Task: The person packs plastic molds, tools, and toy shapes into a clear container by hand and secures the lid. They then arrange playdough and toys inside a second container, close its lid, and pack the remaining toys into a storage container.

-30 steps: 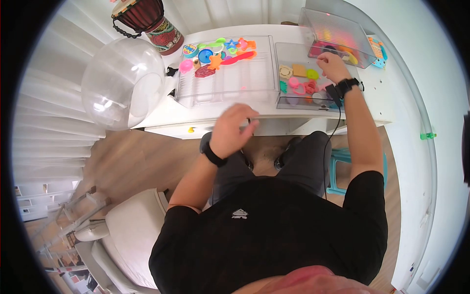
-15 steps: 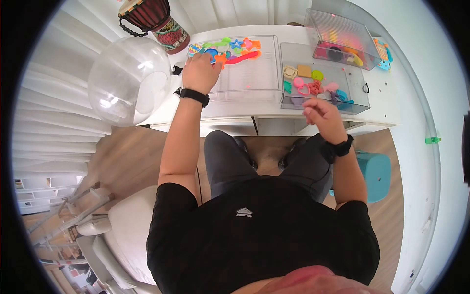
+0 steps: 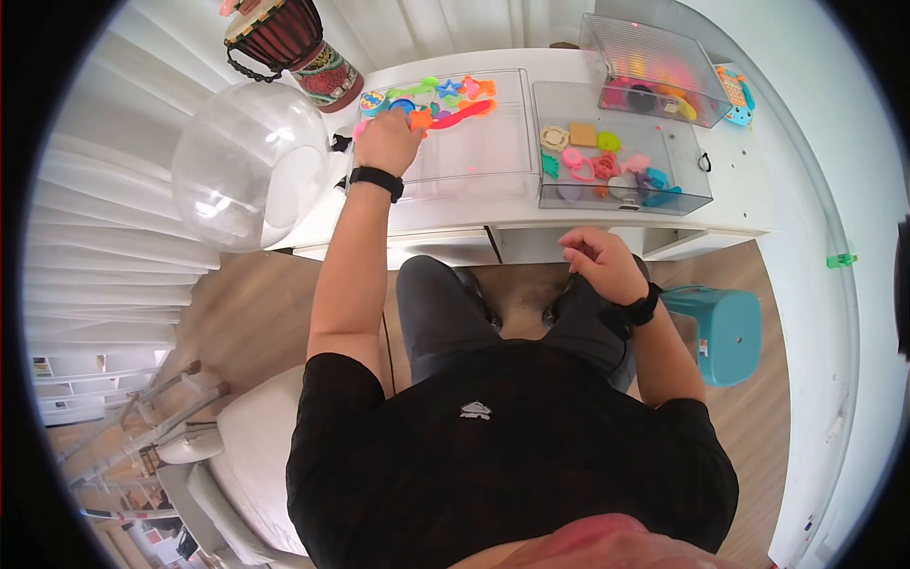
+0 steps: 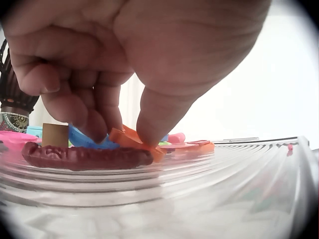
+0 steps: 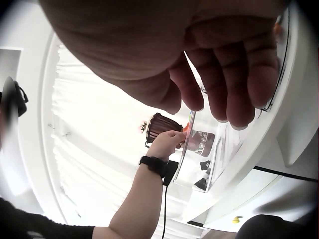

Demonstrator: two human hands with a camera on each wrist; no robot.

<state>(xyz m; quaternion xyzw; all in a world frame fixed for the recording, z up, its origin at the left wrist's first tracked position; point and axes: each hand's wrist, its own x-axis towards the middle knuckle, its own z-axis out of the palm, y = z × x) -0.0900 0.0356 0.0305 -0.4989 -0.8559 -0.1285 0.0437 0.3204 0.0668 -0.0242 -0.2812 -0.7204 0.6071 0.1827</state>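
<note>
My left hand [image 3: 387, 144] reaches down over the left clear tray [image 3: 474, 152]. Thumb and fingertips pinch an orange star-shaped toy [image 4: 124, 137], seen tilted in the left wrist view. Just in front of it lies a dark red moulded toy [image 4: 84, 159], which the hand covers in the head view. Around the fingers are a blue round toy [image 3: 403, 105], a red long-handled toy [image 3: 462, 116] and a blue star [image 3: 448, 88]. My right hand [image 3: 607, 266] hovers in front of the desk edge with loosely bent fingers and holds nothing.
To the right, a second clear tray [image 3: 664, 142] holds several small toys, with a lidded clear box [image 3: 654, 66] behind it. A clear dome [image 3: 242, 161] and a drum [image 3: 327, 76] stand left. A teal stool [image 3: 735, 332] is below the desk at right.
My left hand has moved from in front of the desk to the toys in the left tray. My right hand has drawn back from the right tray to above the lap.
</note>
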